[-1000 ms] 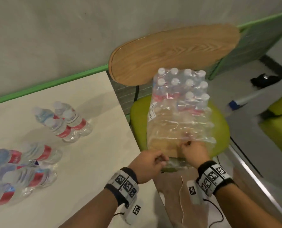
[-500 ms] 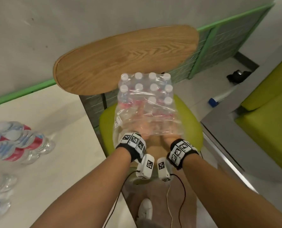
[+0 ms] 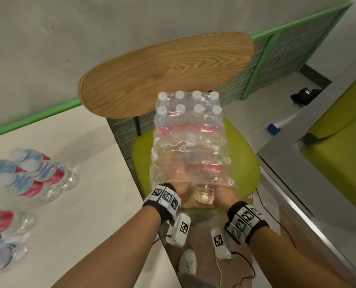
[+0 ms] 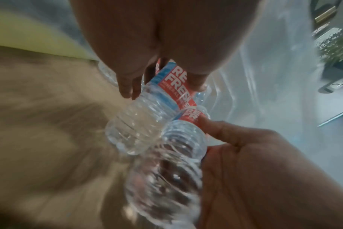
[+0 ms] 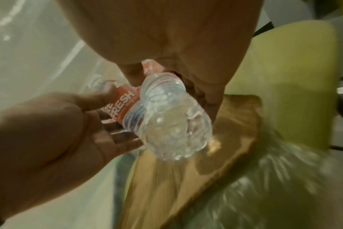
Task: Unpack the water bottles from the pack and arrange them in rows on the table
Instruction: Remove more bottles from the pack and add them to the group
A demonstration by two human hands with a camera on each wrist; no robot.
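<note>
Pack (image 3: 188, 142): shrink-wrapped, on the green chair seat (image 3: 245, 173) directly ahead of both hands; near end open, far rows still full.
Left hand (image 4: 166, 46): inside the wrap, fingers curled round one bottle (image 4: 147, 111).
Right hand (image 5: 166, 38): inside the wrap beside the left, gripping a second bottle (image 5: 172, 119).
Unpacked bottles (image 3: 38, 177): clustered upright on the tabletop (image 3: 100, 204), well left of the hands.
Done: roughly a dozen out, judged.
Left: most of the pack; rows look loose.
</note>
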